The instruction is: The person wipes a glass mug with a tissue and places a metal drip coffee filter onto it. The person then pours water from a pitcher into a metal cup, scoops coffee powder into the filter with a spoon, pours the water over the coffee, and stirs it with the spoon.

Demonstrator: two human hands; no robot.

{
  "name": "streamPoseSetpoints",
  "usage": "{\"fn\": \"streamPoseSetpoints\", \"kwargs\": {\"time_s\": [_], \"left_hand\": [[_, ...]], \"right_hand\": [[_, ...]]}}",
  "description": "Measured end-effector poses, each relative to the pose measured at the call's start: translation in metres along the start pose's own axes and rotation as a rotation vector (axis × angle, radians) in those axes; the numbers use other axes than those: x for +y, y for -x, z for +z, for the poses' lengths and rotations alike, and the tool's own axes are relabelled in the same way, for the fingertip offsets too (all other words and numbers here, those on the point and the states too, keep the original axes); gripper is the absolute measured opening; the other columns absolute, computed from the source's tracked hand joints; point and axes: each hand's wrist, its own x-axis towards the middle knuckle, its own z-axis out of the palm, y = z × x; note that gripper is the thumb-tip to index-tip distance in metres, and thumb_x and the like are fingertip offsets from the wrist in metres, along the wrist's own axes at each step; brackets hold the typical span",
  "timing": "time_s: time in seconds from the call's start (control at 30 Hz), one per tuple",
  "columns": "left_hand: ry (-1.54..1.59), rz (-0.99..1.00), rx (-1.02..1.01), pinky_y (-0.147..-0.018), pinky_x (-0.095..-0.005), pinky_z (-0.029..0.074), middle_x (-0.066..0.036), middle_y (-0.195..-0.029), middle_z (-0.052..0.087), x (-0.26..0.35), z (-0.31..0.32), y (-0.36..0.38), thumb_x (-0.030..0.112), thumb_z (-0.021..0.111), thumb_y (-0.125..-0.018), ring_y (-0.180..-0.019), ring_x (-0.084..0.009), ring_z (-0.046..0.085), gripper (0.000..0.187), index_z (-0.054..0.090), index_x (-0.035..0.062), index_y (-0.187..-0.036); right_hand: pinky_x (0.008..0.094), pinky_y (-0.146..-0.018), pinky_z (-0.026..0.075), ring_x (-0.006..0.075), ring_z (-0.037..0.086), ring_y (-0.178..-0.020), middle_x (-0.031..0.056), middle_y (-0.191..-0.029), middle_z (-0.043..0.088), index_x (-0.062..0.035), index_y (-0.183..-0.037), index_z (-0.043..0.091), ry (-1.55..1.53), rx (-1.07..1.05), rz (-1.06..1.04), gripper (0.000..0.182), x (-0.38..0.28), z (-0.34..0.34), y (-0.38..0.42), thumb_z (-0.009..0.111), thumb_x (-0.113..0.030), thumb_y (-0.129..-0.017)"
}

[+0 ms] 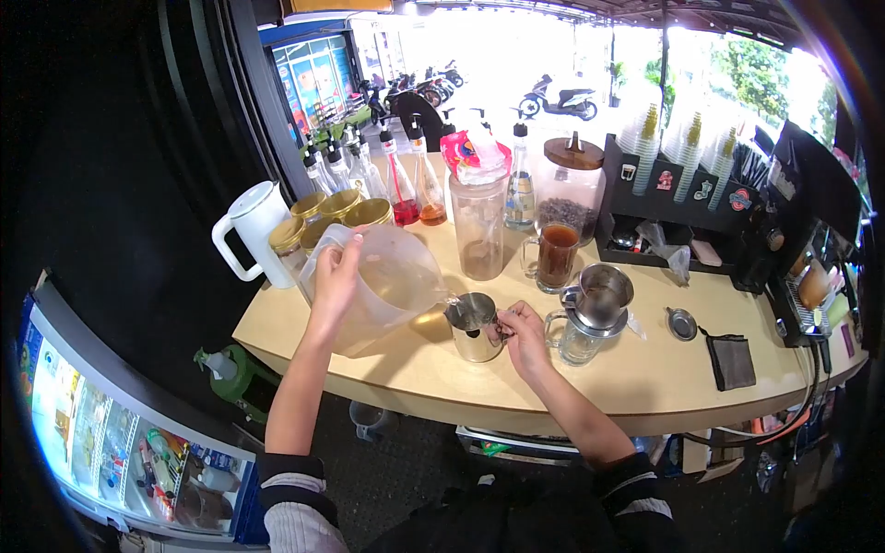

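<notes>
Pitcher (392, 276) tipped at the metal jug (475, 339)
Left hand (339, 275) grips pitcher, right hand (524, 334) jug handle; counter edge (415, 398) at jug's six o'clock, mug (579, 347) near three.

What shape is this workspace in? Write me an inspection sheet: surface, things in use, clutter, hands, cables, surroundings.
Surface: pale wooden counter, bare along its near edge; no clear spill seen.
Things in use: translucent pitcher, tilted, spout at the rim of the steel jug.
Clutter: mug of brown liquid, metal cup atop a glass mug, small metal lid, dark cloth.
Hands: left grip closed on the pitcher; right grip closed on the jug's handle.
Cables: dark cables at the counter's right end.
Surroundings: glass-fronted fridge lower left; parked motorbikes outside.
</notes>
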Motion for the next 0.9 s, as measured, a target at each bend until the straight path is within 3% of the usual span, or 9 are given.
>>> {"fn": "streamPoseSetpoints", "kwargs": {"time_s": [0.43, 0.6, 0.9], "left_hand": [[-0.117, -0.023, 0.021, -0.066, -0.0227, 0.04, -0.001, -0.085, 0.058, -0.015, -0.003, 0.001, 0.026, 0.051, -0.095, -0.082, -0.0054, 0.055, 0.037, 0.058, 0.0012, -0.121], [-0.013, 0.0, 0.031, -0.058, -0.0229, 0.035, 0.001, -0.076, 0.052, -0.011, 0.005, 0.004, 0.027, 0.051, -0.094, -0.069, -0.0043, 0.047, 0.036, 0.058, 0.0024, -0.12], [-0.069, -0.047, 0.043, -0.066, -0.0233, 0.04, -0.002, -0.087, 0.059, -0.019, -0.001, 0.001, 0.025, 0.05, -0.095, -0.074, -0.0064, 0.05, 0.034, 0.059, 0.0021, -0.119]], "right_hand": [[0.0265, -0.058, 0.036, 0.0135, 0.044, -0.057, 0.001, -0.062, 0.042, -0.0084, -0.074, 0.043, -0.013, -0.011, 0.003, 0.018, 0.004, -0.005, -0.002, 0.057, -0.005, -0.085], [0.027, -0.057, 0.035, 0.0133, 0.043, -0.057, 0.0007, -0.062, 0.041, -0.0086, -0.074, 0.042, -0.031, -0.038, 0.005, 0.019, 0.003, -0.005, -0.002, 0.058, -0.005, -0.085], [0.0258, -0.058, 0.035, 0.0102, 0.04, -0.059, -0.0008, -0.062, 0.041, -0.0088, -0.074, 0.044, -0.031, -0.035, 0.01, 0.018, -0.003, 0.0, 0.002, 0.058, -0.004, -0.084]]}}
